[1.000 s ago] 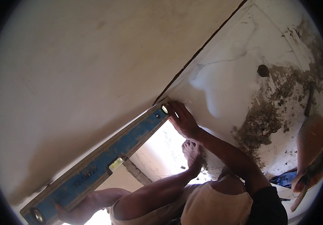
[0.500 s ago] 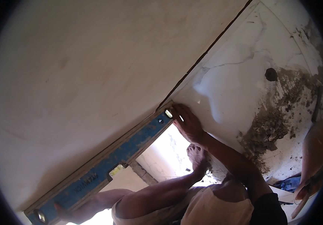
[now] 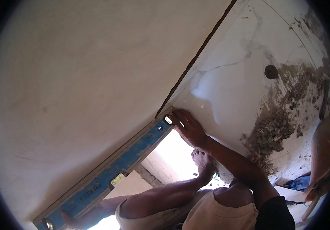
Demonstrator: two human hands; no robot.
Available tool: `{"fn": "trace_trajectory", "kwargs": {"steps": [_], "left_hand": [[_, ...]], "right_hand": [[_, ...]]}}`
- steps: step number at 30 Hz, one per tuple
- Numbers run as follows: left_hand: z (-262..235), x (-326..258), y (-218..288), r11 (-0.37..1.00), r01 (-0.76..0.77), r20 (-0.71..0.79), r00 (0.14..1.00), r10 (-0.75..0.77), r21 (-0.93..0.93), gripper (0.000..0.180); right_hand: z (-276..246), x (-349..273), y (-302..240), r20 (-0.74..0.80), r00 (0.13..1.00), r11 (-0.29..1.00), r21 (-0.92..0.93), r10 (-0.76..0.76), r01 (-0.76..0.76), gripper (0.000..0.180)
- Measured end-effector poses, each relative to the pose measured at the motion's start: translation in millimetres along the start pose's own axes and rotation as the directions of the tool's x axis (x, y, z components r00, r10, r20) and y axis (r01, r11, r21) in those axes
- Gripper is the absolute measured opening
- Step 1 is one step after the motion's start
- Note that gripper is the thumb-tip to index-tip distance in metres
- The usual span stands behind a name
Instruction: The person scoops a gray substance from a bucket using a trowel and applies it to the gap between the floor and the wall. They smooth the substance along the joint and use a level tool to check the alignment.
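A long blue spirit level (image 3: pixel 134 149) with dirty edges lies slantwise along the foot of the pale wall, from the lower left to the middle of the picture. Its bubble vials show at both ends and halfway along. My right hand (image 3: pixel 190 130) is closed over the far end of the level, fingers bent round the end. At the near end, my left hand (image 3: pixel 77 220) grips the lower edge, its thumb on the blue face; the other fingers are hidden behind it.
The pale wall (image 3: pixel 88 76) meets white, grey-veined tiles (image 3: pixel 226 88) at a dark gap (image 3: pixel 195 61). Rubble and dried mortar (image 3: pixel 274 130) lie at the right, near a round dark spot (image 3: pixel 271 71). My bare foot (image 3: pixel 203 161) stands beyond the level. Blue cloth (image 3: pixel 299 183) lies lower right.
The view has shifted slightly. The level's near end sits a little further right and lower in the picture, and its far end slightly lower and left. Both hands keep their hold.
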State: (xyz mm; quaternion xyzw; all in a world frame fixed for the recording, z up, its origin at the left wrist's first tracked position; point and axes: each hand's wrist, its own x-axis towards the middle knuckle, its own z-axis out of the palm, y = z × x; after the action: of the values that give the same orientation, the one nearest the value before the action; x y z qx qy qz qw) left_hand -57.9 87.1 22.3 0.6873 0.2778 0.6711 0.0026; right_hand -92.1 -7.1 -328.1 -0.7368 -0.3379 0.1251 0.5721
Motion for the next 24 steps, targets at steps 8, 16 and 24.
{"fn": "trace_trajectory", "kwargs": {"steps": [8,16,24], "left_hand": [[1.5,-1.6,-0.4,0.998,-0.051,0.027,0.998,0.05,0.037,0.058],[5.8,-9.2,6.3,0.993,-0.099,0.047,0.994,0.096,0.066,0.053],[-13.5,-17.5,-13.1,0.997,-0.069,0.028,0.997,0.069,-0.019,0.049]], "right_hand": [[2.5,1.8,0.6,-0.044,0.999,1.0,0.027,-0.007,0.008,0.071],[2.0,-0.4,1.4,-0.038,0.999,0.998,0.067,0.014,-0.011,0.066],[6.4,-0.1,2.9,-0.034,0.999,0.998,0.047,-0.034,0.035,0.063]]}}
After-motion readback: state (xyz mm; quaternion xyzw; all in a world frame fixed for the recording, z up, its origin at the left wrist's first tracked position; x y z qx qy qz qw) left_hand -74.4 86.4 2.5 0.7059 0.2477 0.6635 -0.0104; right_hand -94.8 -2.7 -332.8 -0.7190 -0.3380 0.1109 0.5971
